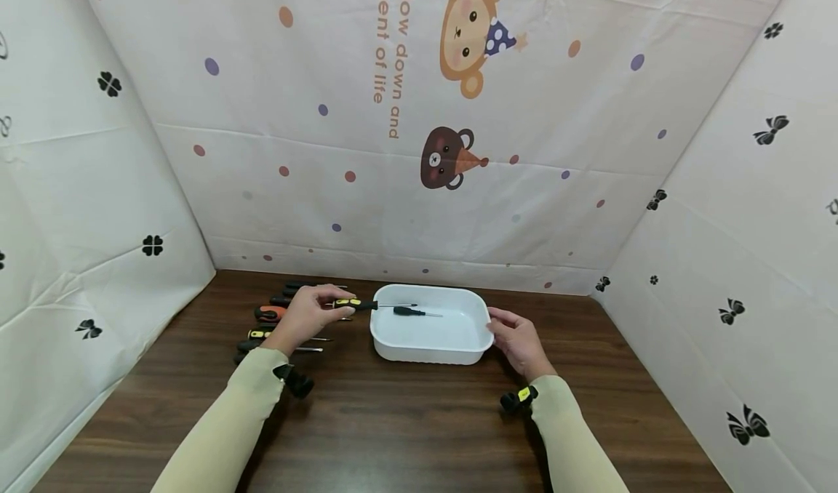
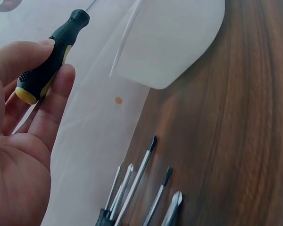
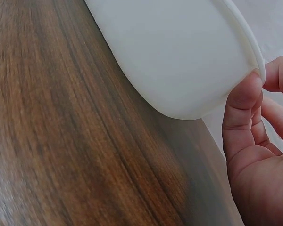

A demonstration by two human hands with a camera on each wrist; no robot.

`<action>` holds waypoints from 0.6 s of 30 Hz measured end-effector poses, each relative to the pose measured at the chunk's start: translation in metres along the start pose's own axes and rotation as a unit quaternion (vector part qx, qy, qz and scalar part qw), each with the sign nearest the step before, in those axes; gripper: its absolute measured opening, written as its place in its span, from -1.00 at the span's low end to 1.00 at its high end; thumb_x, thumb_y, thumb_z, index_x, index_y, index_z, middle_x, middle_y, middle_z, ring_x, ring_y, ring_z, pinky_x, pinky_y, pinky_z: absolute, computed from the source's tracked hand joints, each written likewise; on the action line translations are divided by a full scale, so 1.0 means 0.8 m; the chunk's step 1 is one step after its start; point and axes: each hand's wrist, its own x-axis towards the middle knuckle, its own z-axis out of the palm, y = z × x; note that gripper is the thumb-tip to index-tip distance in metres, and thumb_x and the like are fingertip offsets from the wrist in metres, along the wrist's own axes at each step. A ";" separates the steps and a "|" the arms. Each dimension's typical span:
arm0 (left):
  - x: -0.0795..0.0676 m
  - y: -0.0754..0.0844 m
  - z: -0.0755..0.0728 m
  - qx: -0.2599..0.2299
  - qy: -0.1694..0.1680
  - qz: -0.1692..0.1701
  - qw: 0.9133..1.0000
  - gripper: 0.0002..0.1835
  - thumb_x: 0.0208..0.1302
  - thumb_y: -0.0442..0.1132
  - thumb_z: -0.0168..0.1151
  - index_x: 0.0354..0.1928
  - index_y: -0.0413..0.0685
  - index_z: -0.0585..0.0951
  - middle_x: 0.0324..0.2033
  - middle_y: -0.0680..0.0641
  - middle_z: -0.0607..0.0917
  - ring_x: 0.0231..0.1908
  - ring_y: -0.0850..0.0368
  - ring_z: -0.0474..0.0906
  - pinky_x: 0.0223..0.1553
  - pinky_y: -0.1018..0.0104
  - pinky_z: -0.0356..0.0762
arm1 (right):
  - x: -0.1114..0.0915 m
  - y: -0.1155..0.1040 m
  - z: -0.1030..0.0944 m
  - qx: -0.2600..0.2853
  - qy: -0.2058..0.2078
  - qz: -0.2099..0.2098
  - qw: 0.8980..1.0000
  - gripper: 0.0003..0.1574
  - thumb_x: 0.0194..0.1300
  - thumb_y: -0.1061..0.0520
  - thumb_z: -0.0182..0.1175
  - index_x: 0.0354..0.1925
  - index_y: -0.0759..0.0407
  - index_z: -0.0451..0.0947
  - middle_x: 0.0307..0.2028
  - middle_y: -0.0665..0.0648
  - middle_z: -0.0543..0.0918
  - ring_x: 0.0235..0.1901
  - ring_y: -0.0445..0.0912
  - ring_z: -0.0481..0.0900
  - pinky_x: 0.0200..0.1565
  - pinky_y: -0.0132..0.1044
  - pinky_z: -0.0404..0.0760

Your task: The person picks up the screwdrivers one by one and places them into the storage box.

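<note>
head view: left hand [image 1: 306, 318] pinches a black-and-yellow screwdriver [image 1: 366, 305] by its handle, shaft above the white tray's [image 1: 425, 355] left side; a smaller screwdriver [image 1: 409, 311] lies inside. other screwdrivers [image 1: 269, 314] lie to the left.

left wrist view: thumb and fingers bent about the handle.

right wrist view: right hand [image 3: 262, 174] pinches the tray's right rim.

judged step: placing into the tray; next move seemingly calls for lowering, then loosening the left fingers.
</note>
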 end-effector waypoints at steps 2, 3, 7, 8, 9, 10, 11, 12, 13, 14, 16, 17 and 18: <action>0.005 0.003 0.004 -0.005 -0.006 0.001 1.000 -0.64 0.21 -0.03 0.52 0.02 0.06 0.79 0.02 -0.04 0.75 -0.08 0.02 0.63 -0.11 0.18 0.66 | 0.000 -0.001 0.000 0.001 0.000 0.002 1.000 -0.35 0.40 0.34 0.24 0.41 0.40 0.38 -0.07 0.07 0.77 -0.32 -0.23 0.67 -0.24 -0.39 0.70; 0.008 0.004 0.006 -0.008 -0.008 -0.001 1.000 -0.64 0.21 -0.04 0.52 0.02 0.04 0.79 0.00 -0.05 0.76 -0.13 0.03 0.62 -0.14 0.20 0.66 | 0.000 -0.001 0.000 0.001 0.001 0.002 1.000 -0.35 0.40 0.34 0.24 0.41 0.40 0.37 -0.06 0.08 0.77 -0.33 -0.24 0.67 -0.24 -0.40 0.70; 0.015 0.009 0.014 -0.010 -0.009 0.000 1.000 -0.67 0.20 -0.05 0.53 -0.02 0.05 0.80 -0.04 -0.06 0.78 -0.24 0.06 0.59 -0.24 0.27 0.65 | 0.000 0.000 0.000 -0.002 0.003 0.002 1.000 -0.36 0.41 0.34 0.23 0.40 0.41 0.38 -0.01 0.13 0.77 -0.33 -0.23 0.68 -0.25 -0.40 0.70; 0.017 0.009 0.016 -0.011 -0.008 -0.001 1.000 -0.69 0.19 -0.06 0.54 -0.03 0.07 0.81 -0.05 -0.06 0.78 -0.26 0.07 0.59 -0.26 0.28 0.65 | 0.001 0.001 0.000 -0.002 0.005 0.001 1.000 -0.37 0.40 0.34 0.24 0.39 0.41 0.39 -0.02 0.12 0.77 -0.33 -0.23 0.68 -0.25 -0.39 0.70; 0.019 0.010 0.018 -0.012 -0.008 -0.002 1.000 -0.71 0.18 -0.06 0.55 -0.05 0.10 0.81 -0.06 -0.04 0.78 -0.26 0.07 0.58 -0.28 0.29 0.65 | 0.001 0.001 0.000 -0.003 0.005 0.000 1.000 -0.37 0.40 0.35 0.24 0.39 0.42 0.39 -0.03 0.12 0.77 -0.34 -0.22 0.68 -0.25 -0.39 0.70; 0.021 0.011 0.020 -0.012 -0.008 -0.001 1.000 -0.72 0.17 -0.06 0.55 -0.07 0.13 0.81 -0.07 -0.03 0.78 -0.27 0.07 0.58 -0.29 0.30 0.65 | 0.001 0.002 0.000 -0.003 0.005 0.000 1.000 -0.37 0.40 0.35 0.24 0.39 0.42 0.39 -0.05 0.11 0.78 -0.34 -0.22 0.68 -0.25 -0.39 0.70; 0.022 0.011 0.022 -0.011 -0.008 -0.001 1.000 -0.72 0.17 -0.06 0.55 -0.07 0.13 0.82 -0.08 -0.03 0.78 -0.27 0.07 0.58 -0.29 0.31 0.64 | 0.001 0.002 0.000 -0.005 0.004 -0.001 1.000 -0.37 0.40 0.35 0.24 0.39 0.42 0.39 -0.06 0.11 0.78 -0.33 -0.22 0.68 -0.25 -0.39 0.70; 0.024 0.012 0.024 -0.013 -0.008 0.000 1.000 -0.72 0.16 -0.06 0.56 -0.07 0.13 0.82 -0.08 -0.02 0.78 -0.27 0.07 0.58 -0.30 0.31 0.64 | 0.001 0.002 0.001 -0.004 0.005 -0.001 1.000 -0.37 0.40 0.35 0.24 0.38 0.42 0.40 -0.06 0.10 0.78 -0.33 -0.22 0.68 -0.25 -0.38 0.71; 0.025 0.013 0.025 -0.012 -0.010 0.001 1.000 -0.71 0.16 -0.06 0.56 -0.07 0.12 0.82 -0.08 -0.02 0.79 -0.26 0.07 0.58 -0.30 0.31 0.64 | 0.001 0.002 0.001 -0.004 0.006 -0.003 1.000 -0.38 0.39 0.35 0.24 0.38 0.43 0.40 -0.07 0.10 0.78 -0.33 -0.22 0.68 -0.25 -0.38 0.71; 0.026 0.013 0.027 -0.011 -0.011 0.001 1.000 -0.70 0.16 -0.06 0.56 -0.06 0.11 0.82 -0.08 -0.01 0.79 -0.26 0.07 0.58 -0.30 0.31 0.64 | 0.001 0.002 0.001 -0.005 0.006 -0.004 1.000 -0.37 0.39 0.35 0.24 0.38 0.43 0.40 -0.07 0.10 0.78 -0.33 -0.22 0.68 -0.25 -0.38 0.71; 0.029 0.014 0.029 -0.011 -0.015 0.001 1.000 -0.68 0.16 -0.05 0.56 -0.04 0.08 0.81 -0.08 0.00 0.79 -0.26 0.06 0.56 -0.29 0.30 0.62 | 0.001 0.002 0.001 -0.004 0.005 -0.004 1.000 -0.37 0.39 0.35 0.24 0.38 0.43 0.40 -0.07 0.09 0.78 -0.33 -0.22 0.68 -0.25 -0.38 0.71; 0.030 0.014 0.031 -0.011 -0.017 0.000 1.000 -0.68 0.17 -0.06 0.55 -0.04 0.08 0.81 -0.08 0.00 0.79 -0.25 0.07 0.56 -0.28 0.29 0.61 | 0.001 0.002 0.001 -0.005 0.005 -0.004 1.000 -0.37 0.39 0.35 0.24 0.38 0.42 0.40 -0.08 0.08 0.78 -0.33 -0.23 0.68 -0.25 -0.39 0.71; 0.031 0.014 0.032 -0.012 -0.020 -0.003 1.000 -0.68 0.17 -0.06 0.55 -0.03 0.08 0.81 -0.08 -0.01 0.79 -0.25 0.06 0.56 -0.28 0.29 0.61 | 0.001 0.002 0.001 -0.003 0.006 -0.003 1.000 -0.37 0.39 0.35 0.25 0.38 0.42 0.40 -0.09 0.07 0.78 -0.33 -0.23 0.68 -0.25 -0.39 0.71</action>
